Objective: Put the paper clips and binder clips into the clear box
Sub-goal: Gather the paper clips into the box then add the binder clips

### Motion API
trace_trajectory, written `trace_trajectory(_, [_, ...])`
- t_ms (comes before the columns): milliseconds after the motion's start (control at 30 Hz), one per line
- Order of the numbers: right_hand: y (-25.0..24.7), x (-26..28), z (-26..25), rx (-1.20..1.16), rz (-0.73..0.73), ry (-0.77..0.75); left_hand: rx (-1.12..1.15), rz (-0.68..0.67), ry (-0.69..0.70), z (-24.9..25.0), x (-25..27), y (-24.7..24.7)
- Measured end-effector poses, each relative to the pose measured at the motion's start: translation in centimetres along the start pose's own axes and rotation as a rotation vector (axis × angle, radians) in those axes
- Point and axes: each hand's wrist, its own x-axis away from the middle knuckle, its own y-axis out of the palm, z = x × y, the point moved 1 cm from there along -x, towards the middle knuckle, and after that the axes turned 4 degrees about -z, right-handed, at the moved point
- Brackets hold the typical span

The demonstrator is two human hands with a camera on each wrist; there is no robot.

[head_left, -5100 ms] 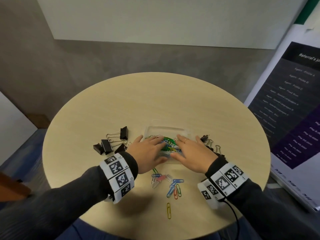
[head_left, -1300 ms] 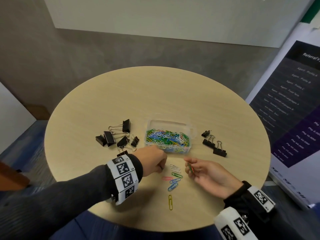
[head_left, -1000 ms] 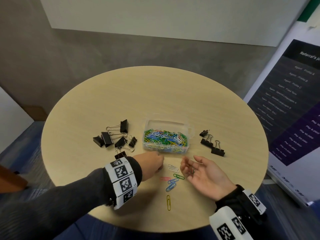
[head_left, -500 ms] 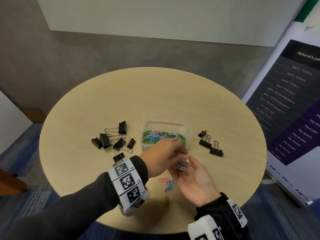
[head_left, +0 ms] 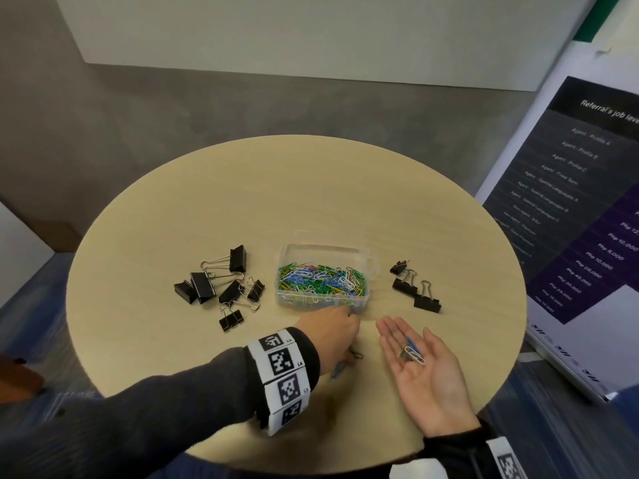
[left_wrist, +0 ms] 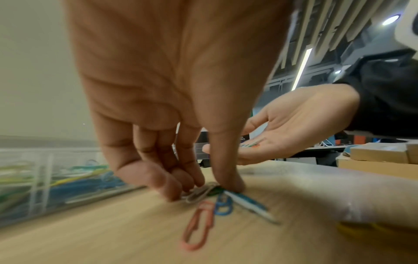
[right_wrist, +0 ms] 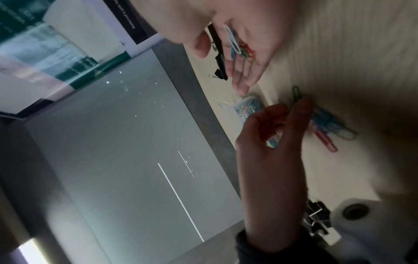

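The clear box (head_left: 366, 271) stands mid-table, filled with coloured paper clips (head_left: 320, 280). My left hand (head_left: 345, 354) is palm down just in front of it, fingertips and thumb pinching a white paper clip (left_wrist: 199, 192) out of the loose paper clips (left_wrist: 222, 207) on the table. A pink clip (left_wrist: 199, 226) lies nearest the wrist camera. My right hand (head_left: 403, 335) lies open, palm up, to the right, with a few clips (head_left: 411, 352) resting in the palm. Black binder clips lie left (head_left: 221, 285) and right (head_left: 415, 288) of the box.
The round wooden table (head_left: 311, 188) is bare on its far half. A poster board (head_left: 581, 209) stands beyond the table's right edge, a grey floor and a white wall behind. A green clip (head_left: 356, 355) peeks out by my left hand.
My left hand has left the right palm, where it laid clips, and dropped back onto the loose clips on the table. The right hand has flattened out with the clips in it.
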Motion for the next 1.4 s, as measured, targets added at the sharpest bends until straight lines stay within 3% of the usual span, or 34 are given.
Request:
trace_trajectory(100, [-0.1,0.4,0.3,-0.013,0.053,0.015,-0.02,-0.027,0.005,0.2,-0.4,0.1])
trace_trajectory(467, [0.4,1.5,0.5,-0.003,0.029,0.071,-0.033,-0.088,0.036,0.2,0.0,0.1])
trace_trajectory(567, [0.3,1.5,0.5,-0.005,0.041,0.076,0.118,-0.032,0.027,-0.5,0.0,-0.6])
trace_trajectory(733, [0.8,1.4,1.2,0.005,0.048,0.116,0.472,0.277,0.123,-0.8,1.1,-4.0])
trace_trajectory(900, [2.1,1.4,1.9,-0.063,0.028,0.192,0.727,0.266,0.179,0.0,2.1,-4.0])
trace_trajectory(967, [2.1,1.4,1.7,-0.098,0.0,0.196,0.672,0.303,0.118,-0.4,2.5,-3.8])
trace_trajectory(1033, [1.7,1.3,1.4,-0.13,-0.011,0.191,0.461,0.313,-0.021,-1.4,2.9,-3.3])
trace_trajectory(1100, [1.2,1.2,1.1,-0.164,-0.006,0.179,0.205,0.195,-0.17,-2.1,3.3,-2.3])
trace_trajectory(1167, [0.9,1.1,0.9,-0.16,0.006,0.173,0.097,0.046,-0.27,-2.1,3.6,-1.0])
trace_trajectory(1400, [1.0,1.2,1.3,-0.092,0.014,0.175,0.137,-0.008,-0.269,-1.1,3.1,0.0])
